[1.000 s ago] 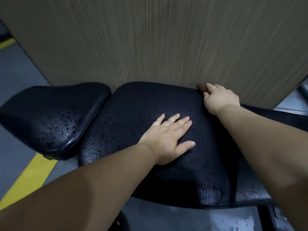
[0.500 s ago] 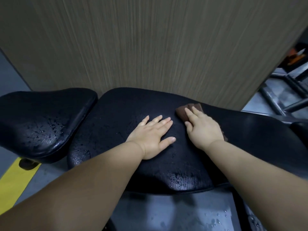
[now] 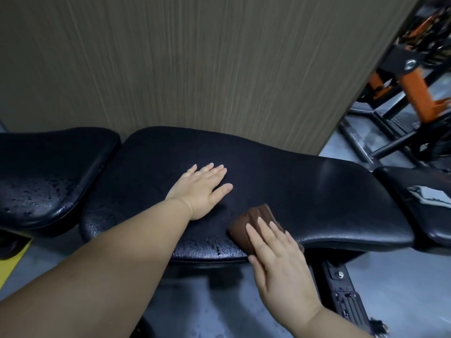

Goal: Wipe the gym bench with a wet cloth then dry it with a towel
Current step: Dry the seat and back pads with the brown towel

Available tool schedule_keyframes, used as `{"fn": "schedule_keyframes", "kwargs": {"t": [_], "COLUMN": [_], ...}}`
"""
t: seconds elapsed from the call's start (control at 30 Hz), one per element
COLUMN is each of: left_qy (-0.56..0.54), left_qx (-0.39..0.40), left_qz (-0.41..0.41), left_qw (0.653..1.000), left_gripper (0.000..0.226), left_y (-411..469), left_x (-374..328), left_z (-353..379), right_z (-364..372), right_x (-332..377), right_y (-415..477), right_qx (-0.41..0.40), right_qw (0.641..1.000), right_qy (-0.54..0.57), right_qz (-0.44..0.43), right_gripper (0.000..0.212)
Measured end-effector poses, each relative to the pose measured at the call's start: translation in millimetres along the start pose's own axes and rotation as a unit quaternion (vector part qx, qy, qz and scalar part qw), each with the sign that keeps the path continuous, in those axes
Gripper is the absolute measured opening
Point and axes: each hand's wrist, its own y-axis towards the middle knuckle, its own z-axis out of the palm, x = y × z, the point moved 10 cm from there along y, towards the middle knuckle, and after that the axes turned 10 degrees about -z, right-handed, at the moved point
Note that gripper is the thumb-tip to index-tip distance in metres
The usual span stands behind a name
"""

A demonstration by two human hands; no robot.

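Observation:
A black padded gym bench runs across the view, its surface beaded with water toward the left and near edge. My left hand lies flat and open on the middle of the long pad. My right hand presses a folded brown cloth onto the near edge of the same pad, fingers stretched over it. A separate seat pad sits at the left, also wet with droplets.
A wood-grain panel stands right behind the bench. Orange and black gym machine frames fill the upper right. A bench frame rail with bolts lies on the grey floor below. A yellow floor line shows at the left edge.
My right hand has dragged the brown cloth from the far edge of the pad across to its near edge. My left hand has stayed flat on the pad. The view has shifted right.

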Motion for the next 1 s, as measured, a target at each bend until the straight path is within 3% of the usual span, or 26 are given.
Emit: {"fn": "schedule_keyframes", "kwargs": {"t": [0.43,0.57,1.0], "left_qy": [0.042,0.082,0.027], "left_qx": [0.075,0.064,-0.003], "left_qz": [0.027,-0.002,0.006], "left_qw": [0.996,0.995,1.0], "left_gripper": [0.058,0.062,0.063], "left_y": [3.8,0.5,1.4], "left_x": [15.1,46.9,53.0], "left_z": [-4.2,-9.8,-12.6], "right_z": [4.1,3.7,26.4], "right_x": [-7.9,-14.8,-65.0], "right_y": [62.8,92.1,225.4], "right_qx": [0.099,0.097,0.067], "right_qw": [0.994,0.994,0.991], "right_qy": [-0.011,-0.002,-0.023], "right_qz": [0.033,0.051,0.117], "right_gripper": [0.054,0.055,0.054]}}
